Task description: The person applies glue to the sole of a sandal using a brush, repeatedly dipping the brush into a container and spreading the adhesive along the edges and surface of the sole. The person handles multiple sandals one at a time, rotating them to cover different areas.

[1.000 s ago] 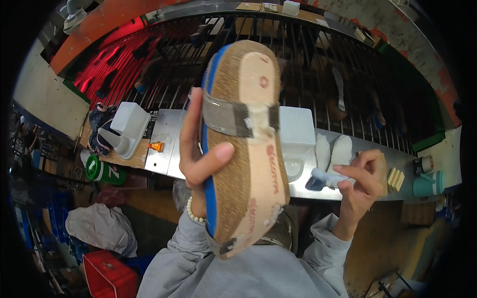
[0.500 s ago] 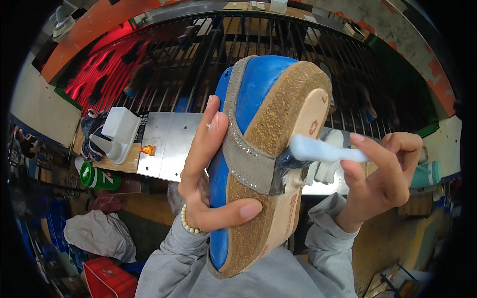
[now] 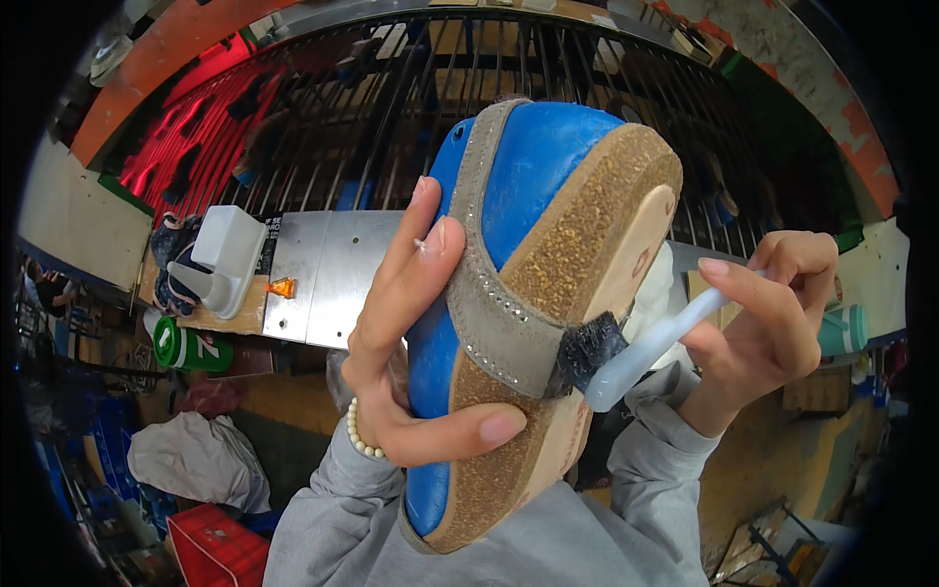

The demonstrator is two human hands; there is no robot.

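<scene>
Person's L hand (image 3: 377,352) grips cork-soled sandal (image 3: 572,264) w/ blue last (image 3: 543,161), tilted, held nr bench (image 3: 318,279); R hand (image 3: 773,323) pinches pale-handled brush (image 3: 665,342) (dark bristles (image 3: 592,350) against strap (image 3: 489,323) end).

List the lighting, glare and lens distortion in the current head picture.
Head view: fisheye distortion bends the orange beam, black fills the corners; head view: red light tints the rack bars at left; head view: pale sheen on the metal benchtop, cork side fairly sharp.

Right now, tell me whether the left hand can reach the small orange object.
Probably not: the left hand is taken up gripping the sandal, though the way to the small orange object looks free.
</scene>
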